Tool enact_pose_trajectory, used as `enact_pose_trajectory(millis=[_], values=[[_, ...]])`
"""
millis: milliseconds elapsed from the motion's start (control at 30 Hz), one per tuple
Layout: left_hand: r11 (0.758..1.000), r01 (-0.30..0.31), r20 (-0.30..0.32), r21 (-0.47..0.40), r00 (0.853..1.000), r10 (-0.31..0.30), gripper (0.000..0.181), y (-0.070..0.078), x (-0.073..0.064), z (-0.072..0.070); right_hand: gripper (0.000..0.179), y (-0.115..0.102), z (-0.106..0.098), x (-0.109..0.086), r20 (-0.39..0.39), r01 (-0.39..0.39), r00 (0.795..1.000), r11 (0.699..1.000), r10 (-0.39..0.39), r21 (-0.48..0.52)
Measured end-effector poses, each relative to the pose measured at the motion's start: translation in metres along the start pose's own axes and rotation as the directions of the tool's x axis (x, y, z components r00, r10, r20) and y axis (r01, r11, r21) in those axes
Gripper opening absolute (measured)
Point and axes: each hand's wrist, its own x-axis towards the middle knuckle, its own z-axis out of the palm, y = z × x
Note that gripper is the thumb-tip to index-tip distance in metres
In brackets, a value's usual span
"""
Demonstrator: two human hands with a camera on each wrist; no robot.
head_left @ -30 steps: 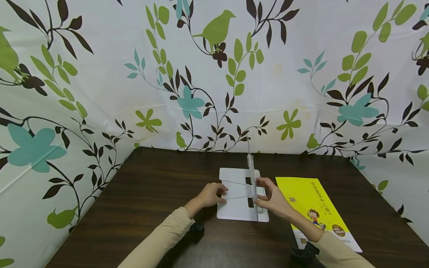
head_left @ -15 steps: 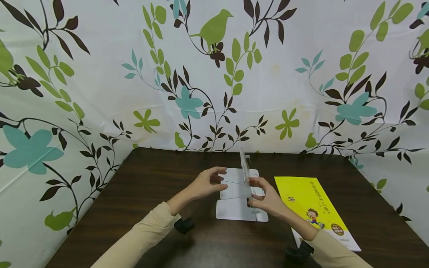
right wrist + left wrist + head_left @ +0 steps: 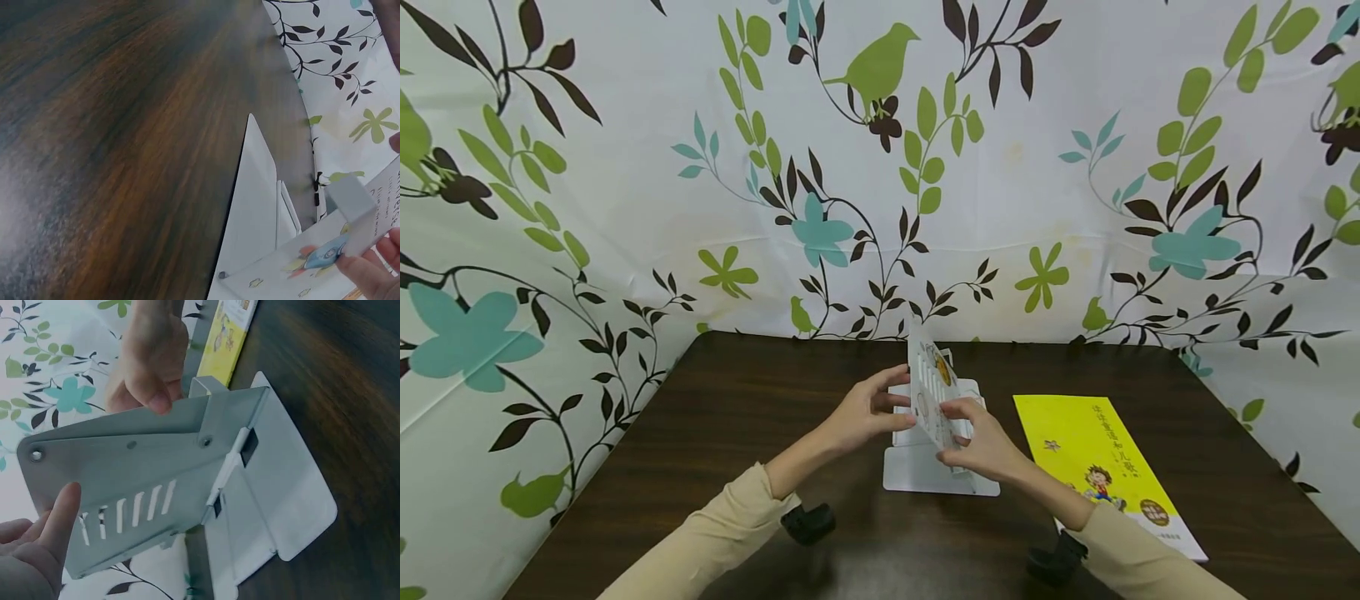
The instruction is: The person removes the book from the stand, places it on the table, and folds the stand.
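Note:
A white metal book stand has its slotted upper plate (image 3: 929, 396) raised at a slant over its flat base (image 3: 917, 472). Its plain back, with a row of slots, faces the left wrist camera. My right hand (image 3: 981, 437) holds the plate near its edge, thumb and fingers bent around it. In the right wrist view those fingers (image 3: 369, 272) lie beside a small bent clip (image 3: 351, 199) on the printed face. My left hand (image 3: 867, 412) is on the plate's other side. Its extended index finger (image 3: 64, 512) reaches the back of the plate.
A yellow book (image 3: 1078, 454) with a cartoon figure on its cover lies right of the stand. The dark wooden table (image 3: 760, 400) runs back to a wall cloth (image 3: 1000, 208) printed with leaves and birds. Dark wrist devices sit under both forearms.
The upright plate has tilted leftward, and its printed face now shows. My right hand has shifted left with it. My left hand has risen from the base to the plate.

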Motion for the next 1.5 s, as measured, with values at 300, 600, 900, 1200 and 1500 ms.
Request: enact_pose_trajectory(millis=[300,600,900,1200,1500], values=[[0.999,0.041,-0.050,-0.020,0.998,-0.042,0.071,-0.017,-0.002,0.002,0.058,-0.003,0.005,0.002,0.024,0.002,1.000,1.000,-0.001,-0.027],[0.999,0.037,-0.061,-0.015,0.997,-0.038,0.066,-0.025,-0.006,0.000,0.061,-0.003,0.007,0.000,0.058,-0.008,0.998,0.999,0.006,0.036],[0.998,0.061,-0.069,-0.018,0.996,-0.062,0.067,-0.029,-0.013,-0.008,0.066,0.012,0.009,-0.005,0.087,-0.025,0.996,0.990,0.013,0.142],[0.997,0.073,-0.080,0.040,0.994,-0.069,0.065,-0.044,-0.025,-0.021,0.043,0.025,0.005,-0.016,0.096,-0.051,0.995,0.994,0.041,0.097],[0.991,0.103,-0.097,0.090,0.991,-0.094,0.066,-0.060,-0.038,-0.029,0.038,0.031,0.005,-0.022,0.126,-0.107,0.988,0.990,0.094,0.096]])
